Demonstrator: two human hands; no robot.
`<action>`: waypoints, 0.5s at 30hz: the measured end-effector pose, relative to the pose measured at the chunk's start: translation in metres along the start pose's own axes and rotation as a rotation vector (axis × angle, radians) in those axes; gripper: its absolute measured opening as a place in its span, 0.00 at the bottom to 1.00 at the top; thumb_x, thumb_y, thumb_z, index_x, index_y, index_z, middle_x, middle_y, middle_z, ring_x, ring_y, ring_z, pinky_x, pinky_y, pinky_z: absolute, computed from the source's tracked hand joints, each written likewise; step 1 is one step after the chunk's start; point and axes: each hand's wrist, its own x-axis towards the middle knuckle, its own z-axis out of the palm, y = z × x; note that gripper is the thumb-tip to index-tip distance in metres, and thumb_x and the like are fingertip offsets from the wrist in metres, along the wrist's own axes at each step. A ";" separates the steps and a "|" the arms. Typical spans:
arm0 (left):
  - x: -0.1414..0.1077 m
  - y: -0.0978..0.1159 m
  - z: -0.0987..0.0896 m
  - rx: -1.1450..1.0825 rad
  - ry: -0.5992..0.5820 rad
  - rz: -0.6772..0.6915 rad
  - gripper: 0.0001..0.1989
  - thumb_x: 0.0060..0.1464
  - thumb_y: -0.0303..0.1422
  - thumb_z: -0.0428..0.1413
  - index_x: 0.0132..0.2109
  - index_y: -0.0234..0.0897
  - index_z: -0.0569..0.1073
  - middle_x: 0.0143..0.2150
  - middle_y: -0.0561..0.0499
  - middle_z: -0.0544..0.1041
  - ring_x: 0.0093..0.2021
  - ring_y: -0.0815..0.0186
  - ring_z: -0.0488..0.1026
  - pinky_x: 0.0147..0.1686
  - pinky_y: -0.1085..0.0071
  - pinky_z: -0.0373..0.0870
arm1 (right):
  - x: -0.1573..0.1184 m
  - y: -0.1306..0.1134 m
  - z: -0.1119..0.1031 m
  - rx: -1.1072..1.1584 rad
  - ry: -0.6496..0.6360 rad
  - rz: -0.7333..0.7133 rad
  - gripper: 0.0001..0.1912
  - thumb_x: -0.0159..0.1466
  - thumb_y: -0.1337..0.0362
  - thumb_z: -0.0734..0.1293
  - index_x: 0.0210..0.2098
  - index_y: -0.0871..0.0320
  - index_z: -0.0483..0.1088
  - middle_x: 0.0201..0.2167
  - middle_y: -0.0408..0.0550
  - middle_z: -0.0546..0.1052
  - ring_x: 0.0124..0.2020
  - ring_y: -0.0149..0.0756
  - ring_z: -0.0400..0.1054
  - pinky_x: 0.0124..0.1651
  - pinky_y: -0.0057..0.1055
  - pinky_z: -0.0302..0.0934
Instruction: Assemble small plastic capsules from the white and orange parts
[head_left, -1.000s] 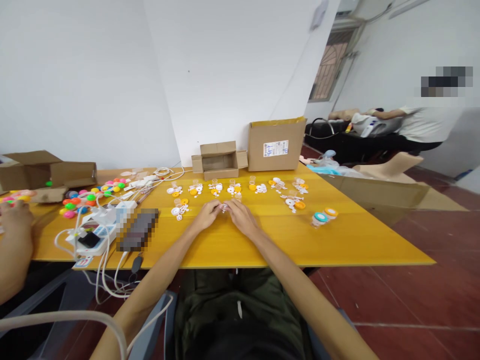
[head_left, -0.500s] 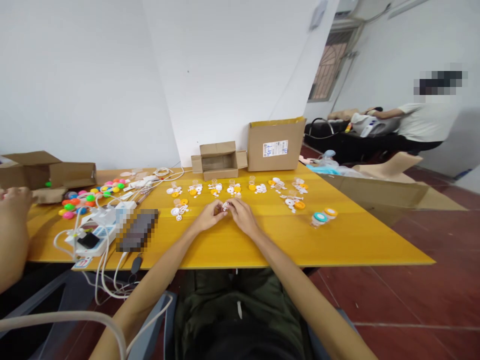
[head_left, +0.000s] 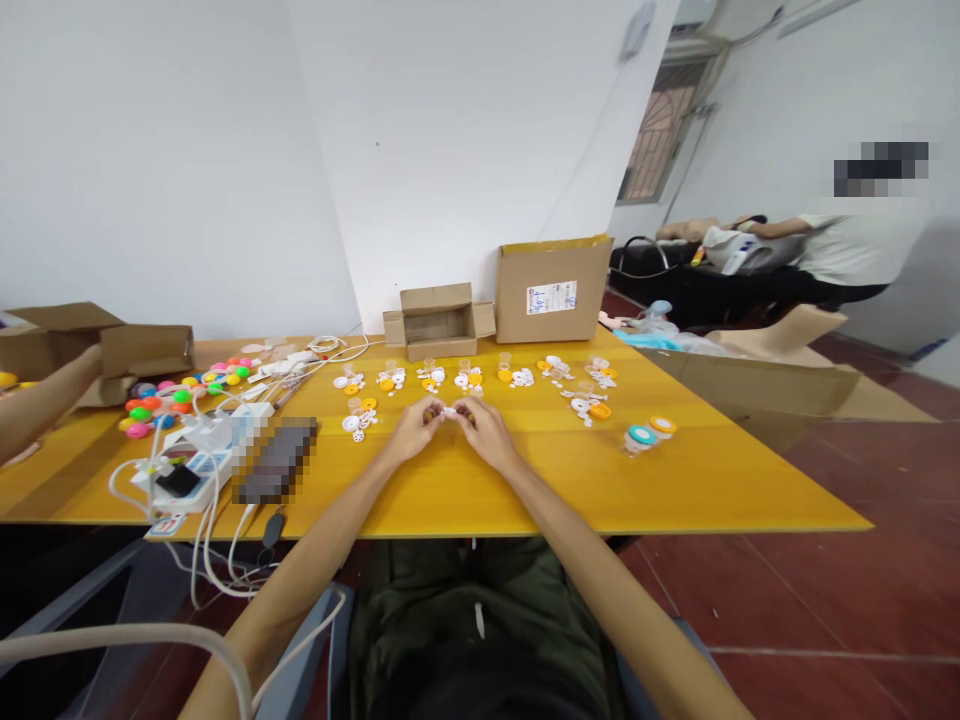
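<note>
Between my fingertips, just above the yellow table, is a small white plastic part; its exact kind is too small to make out. My left hand pinches it from one side and my right hand from the other. Beyond my hands lie groups of white and orange plastic pieces with clear cups, such as the orange ring and the white disc. Two closed clear jars stand to the right, one with a teal lid, the other with an orange lid.
A small open carton and a larger box stand at the back. Left are a power strip with cables, a phone and colourful balls. Another person's arm reaches towards a carton.
The white part has turned between my fingertips, and my hands have shifted only slightly. At far left, the other person's arm has moved forward to the carton.
</note>
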 end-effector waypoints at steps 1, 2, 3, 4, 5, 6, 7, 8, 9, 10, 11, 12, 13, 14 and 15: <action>0.001 -0.001 0.000 0.005 0.007 0.007 0.03 0.58 0.31 0.57 0.38 0.38 0.75 0.36 0.52 0.79 0.36 0.66 0.73 0.38 0.71 0.70 | 0.000 0.000 0.000 0.003 -0.005 0.001 0.07 0.67 0.69 0.63 0.36 0.53 0.72 0.35 0.47 0.79 0.36 0.39 0.73 0.43 0.32 0.67; 0.001 -0.001 0.000 0.010 0.016 0.014 0.03 0.58 0.30 0.57 0.38 0.38 0.76 0.36 0.52 0.79 0.36 0.66 0.73 0.39 0.71 0.70 | 0.000 0.000 0.000 0.009 -0.007 0.003 0.07 0.67 0.70 0.63 0.36 0.54 0.72 0.35 0.47 0.79 0.36 0.38 0.73 0.43 0.31 0.67; 0.002 -0.002 0.000 0.015 0.023 0.021 0.03 0.57 0.28 0.57 0.37 0.38 0.76 0.36 0.52 0.79 0.36 0.66 0.74 0.39 0.71 0.70 | 0.000 0.000 0.001 0.017 -0.006 0.003 0.07 0.66 0.70 0.63 0.36 0.54 0.72 0.35 0.47 0.79 0.37 0.38 0.73 0.43 0.31 0.67; 0.002 -0.002 0.000 0.020 0.032 0.027 0.04 0.57 0.27 0.56 0.37 0.38 0.76 0.35 0.52 0.80 0.36 0.66 0.74 0.39 0.71 0.71 | 0.000 0.000 0.001 0.028 -0.003 0.001 0.07 0.66 0.70 0.63 0.37 0.54 0.72 0.35 0.47 0.79 0.37 0.38 0.73 0.43 0.31 0.67; 0.003 -0.003 -0.001 0.024 0.040 0.033 0.04 0.56 0.27 0.57 0.37 0.38 0.76 0.35 0.53 0.80 0.35 0.66 0.74 0.38 0.71 0.71 | -0.001 0.001 0.001 0.039 0.002 -0.004 0.07 0.66 0.70 0.64 0.37 0.53 0.72 0.36 0.47 0.80 0.37 0.38 0.74 0.43 0.31 0.67; 0.003 -0.003 -0.001 0.027 0.047 0.038 0.04 0.56 0.26 0.57 0.37 0.38 0.76 0.35 0.53 0.80 0.35 0.66 0.74 0.38 0.71 0.71 | -0.001 0.001 0.001 0.050 0.007 -0.012 0.07 0.66 0.70 0.64 0.37 0.53 0.73 0.36 0.47 0.80 0.37 0.38 0.74 0.43 0.32 0.67; 0.003 -0.003 -0.001 0.027 0.051 0.042 0.04 0.55 0.26 0.57 0.36 0.38 0.76 0.34 0.53 0.80 0.35 0.66 0.74 0.38 0.72 0.71 | -0.001 0.001 0.001 0.058 0.013 -0.019 0.07 0.66 0.70 0.64 0.38 0.53 0.73 0.36 0.47 0.80 0.37 0.39 0.74 0.43 0.32 0.67; 0.003 -0.003 -0.001 0.027 0.055 0.046 0.04 0.55 0.25 0.57 0.36 0.38 0.76 0.34 0.53 0.79 0.34 0.67 0.74 0.37 0.72 0.71 | -0.001 0.000 0.001 0.067 0.018 -0.025 0.07 0.66 0.69 0.64 0.38 0.53 0.73 0.36 0.47 0.80 0.37 0.39 0.74 0.43 0.32 0.67; 0.003 -0.003 -0.001 0.025 0.058 0.050 0.05 0.55 0.25 0.57 0.36 0.38 0.76 0.34 0.53 0.79 0.34 0.67 0.74 0.37 0.72 0.71 | -0.001 0.000 0.001 0.075 0.021 -0.029 0.06 0.66 0.69 0.65 0.37 0.53 0.74 0.36 0.47 0.80 0.37 0.39 0.74 0.43 0.32 0.67; 0.003 -0.003 -0.001 0.022 0.060 0.054 0.05 0.55 0.25 0.57 0.36 0.38 0.76 0.33 0.53 0.79 0.34 0.67 0.74 0.37 0.72 0.71 | -0.001 0.000 0.001 0.085 0.024 -0.030 0.05 0.66 0.68 0.65 0.37 0.53 0.74 0.36 0.47 0.80 0.37 0.39 0.74 0.42 0.32 0.67; 0.003 -0.003 -0.001 0.019 0.062 0.059 0.05 0.54 0.25 0.57 0.36 0.38 0.76 0.33 0.53 0.80 0.33 0.67 0.74 0.37 0.72 0.71 | -0.001 -0.001 0.001 0.096 0.027 -0.029 0.05 0.66 0.67 0.66 0.37 0.53 0.74 0.35 0.47 0.80 0.36 0.39 0.74 0.42 0.32 0.67; 0.002 -0.003 -0.001 0.017 0.063 0.063 0.05 0.54 0.25 0.57 0.36 0.38 0.77 0.34 0.53 0.80 0.33 0.67 0.74 0.37 0.72 0.71 | -0.001 -0.001 0.001 0.108 0.030 -0.026 0.05 0.66 0.66 0.66 0.36 0.52 0.74 0.34 0.47 0.80 0.36 0.39 0.73 0.41 0.32 0.68; 0.002 -0.003 -0.001 0.015 0.066 0.067 0.05 0.54 0.25 0.57 0.36 0.38 0.77 0.34 0.53 0.80 0.33 0.67 0.74 0.37 0.72 0.71 | -0.001 -0.002 0.000 0.120 0.033 -0.023 0.05 0.66 0.65 0.66 0.36 0.52 0.74 0.34 0.47 0.80 0.35 0.39 0.73 0.41 0.32 0.68; 0.002 -0.003 -0.001 0.013 0.067 0.070 0.05 0.54 0.25 0.57 0.36 0.38 0.77 0.34 0.53 0.80 0.33 0.67 0.74 0.38 0.71 0.71 | -0.001 -0.002 0.000 0.133 0.036 -0.018 0.05 0.67 0.64 0.66 0.35 0.52 0.74 0.34 0.47 0.80 0.35 0.39 0.73 0.41 0.32 0.68; 0.002 -0.003 0.000 0.011 0.068 0.073 0.06 0.55 0.25 0.56 0.36 0.38 0.77 0.34 0.53 0.80 0.33 0.67 0.74 0.38 0.71 0.71 | -0.001 -0.002 0.000 0.146 0.039 -0.014 0.06 0.67 0.64 0.65 0.35 0.52 0.74 0.33 0.47 0.80 0.35 0.39 0.73 0.40 0.32 0.68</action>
